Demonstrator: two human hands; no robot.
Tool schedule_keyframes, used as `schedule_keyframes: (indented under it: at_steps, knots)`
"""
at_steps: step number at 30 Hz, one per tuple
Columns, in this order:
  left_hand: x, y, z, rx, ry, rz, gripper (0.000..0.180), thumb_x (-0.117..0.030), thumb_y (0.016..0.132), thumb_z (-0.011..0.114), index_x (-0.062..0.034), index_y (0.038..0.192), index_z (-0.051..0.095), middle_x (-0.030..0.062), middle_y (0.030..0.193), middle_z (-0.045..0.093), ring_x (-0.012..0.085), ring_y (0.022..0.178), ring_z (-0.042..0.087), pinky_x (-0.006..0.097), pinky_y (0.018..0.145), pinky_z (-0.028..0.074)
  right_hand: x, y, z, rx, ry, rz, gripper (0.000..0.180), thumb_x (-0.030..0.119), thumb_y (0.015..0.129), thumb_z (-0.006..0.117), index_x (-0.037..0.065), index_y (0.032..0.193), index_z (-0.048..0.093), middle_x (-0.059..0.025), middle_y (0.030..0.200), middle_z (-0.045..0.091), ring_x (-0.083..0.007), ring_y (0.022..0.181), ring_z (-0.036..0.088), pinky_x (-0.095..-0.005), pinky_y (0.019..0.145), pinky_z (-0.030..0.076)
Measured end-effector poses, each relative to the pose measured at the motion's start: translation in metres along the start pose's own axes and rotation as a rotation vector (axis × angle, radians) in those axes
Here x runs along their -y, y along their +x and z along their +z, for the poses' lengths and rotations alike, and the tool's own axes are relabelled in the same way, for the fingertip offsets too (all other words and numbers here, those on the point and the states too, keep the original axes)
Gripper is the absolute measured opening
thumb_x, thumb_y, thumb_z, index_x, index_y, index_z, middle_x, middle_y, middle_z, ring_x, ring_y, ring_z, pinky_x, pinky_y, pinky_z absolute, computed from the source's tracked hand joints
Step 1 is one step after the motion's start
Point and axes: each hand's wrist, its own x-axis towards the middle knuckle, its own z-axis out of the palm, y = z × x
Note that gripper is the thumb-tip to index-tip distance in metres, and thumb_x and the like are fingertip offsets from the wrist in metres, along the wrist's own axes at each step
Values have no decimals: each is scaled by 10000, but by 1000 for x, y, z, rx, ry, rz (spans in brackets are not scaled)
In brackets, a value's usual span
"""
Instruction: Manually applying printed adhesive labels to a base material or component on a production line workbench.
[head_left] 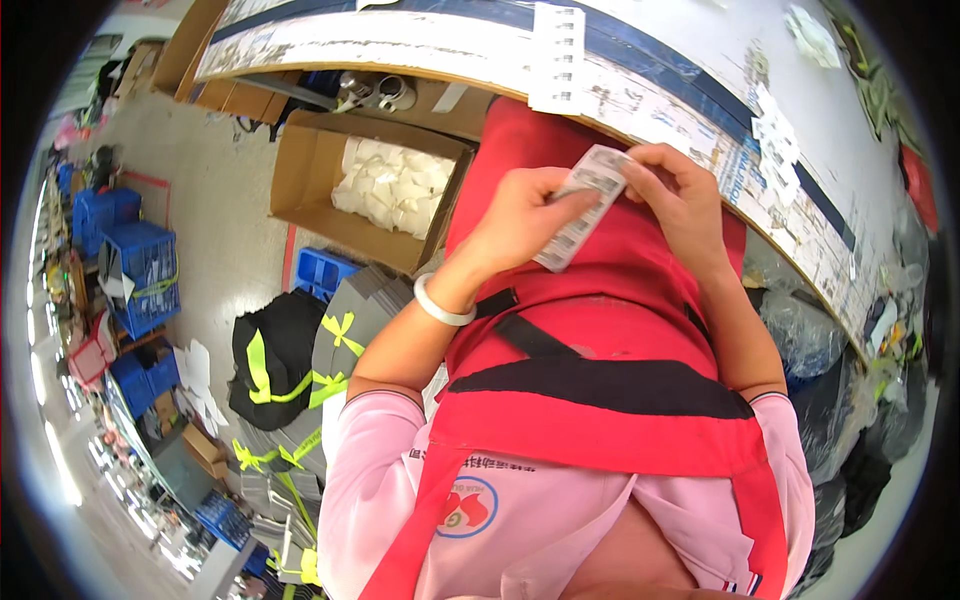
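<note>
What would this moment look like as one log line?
left hand: holds white printed label strip | right hand: pinches strip top | behind: open cardboard box

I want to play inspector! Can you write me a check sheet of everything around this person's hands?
Surface: long worktable, white top with a blue stripe, paper slips lying on it.
Job's things: strip of small printed labels, held over a red apron.
Clutter: cardboard box of white pieces; bundles tied with yellow ribbon; dark bags under the table.
Grip: left hand and right hand both pinch the strip; white bangle on the left wrist.
Cables: nothing seen.
Surroundings: blue crates on a pale floor.
</note>
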Motion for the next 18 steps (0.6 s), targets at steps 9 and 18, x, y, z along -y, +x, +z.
schedule_keyframes:
  at_steps: [9,18]
  knots:
    - [-15,21,11,97,4,95,149,-131,875,634,4,917,682,-9,756,642,30,688,532,207,597,440,17,-6,-13,63,-62,60,141,108,904,597,-19,950,638,-22,789,630,-67,698,575,-202,658,482]
    - [-9,29,8,57,-118,-3,126,-108,890,631,-8,958,664,12,798,663,28,672,559,184,568,436,6,4,-20,110,36,138,137,107,914,580,-19,945,624,-38,792,617,-73,688,581,-202,646,487]
